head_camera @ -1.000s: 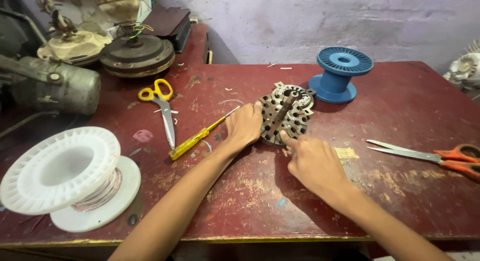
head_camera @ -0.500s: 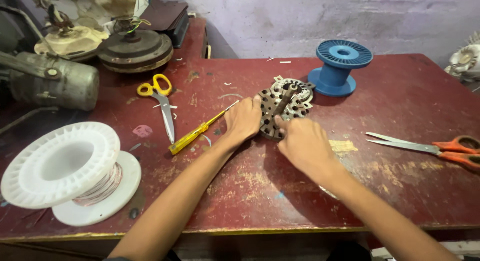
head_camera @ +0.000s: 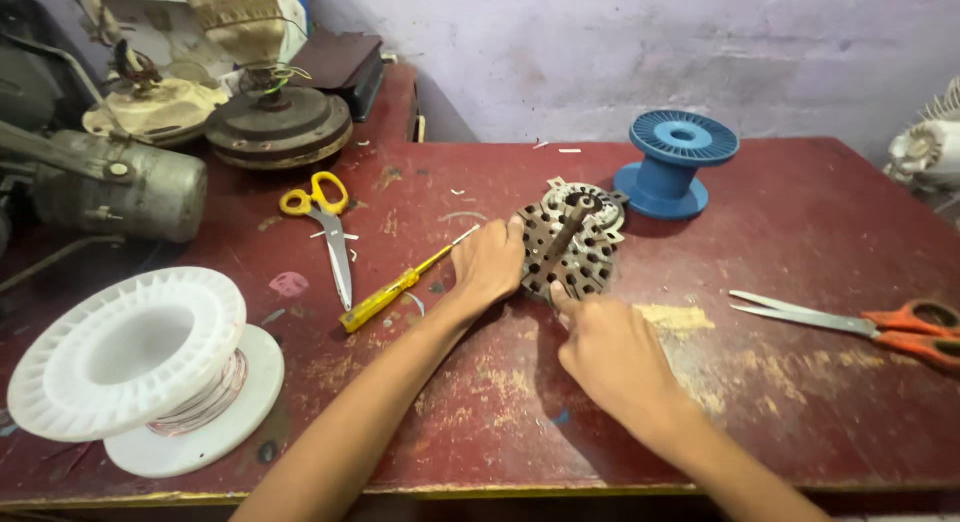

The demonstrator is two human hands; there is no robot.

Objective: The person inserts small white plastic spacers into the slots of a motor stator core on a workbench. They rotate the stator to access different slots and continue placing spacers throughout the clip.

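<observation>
Metal, toothed motor core (head_camera: 570, 247), judged heavy and rigid, is gripped at nine o'clock by left hand (head_camera: 490, 265); right hand (head_camera: 610, 352) fingers (head_camera: 562, 300) are pressed at six.

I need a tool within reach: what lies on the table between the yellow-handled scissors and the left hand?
In the head view, a yellow screwdriver lies slantwise between the yellow-handled scissors and the left hand.

My left hand (head_camera: 490, 265) covers the metal stator's (head_camera: 572, 244) left edge. The orange scissors (head_camera: 880, 322) run off the right edge, and the grey motor (head_camera: 110, 187) off the left.
</observation>
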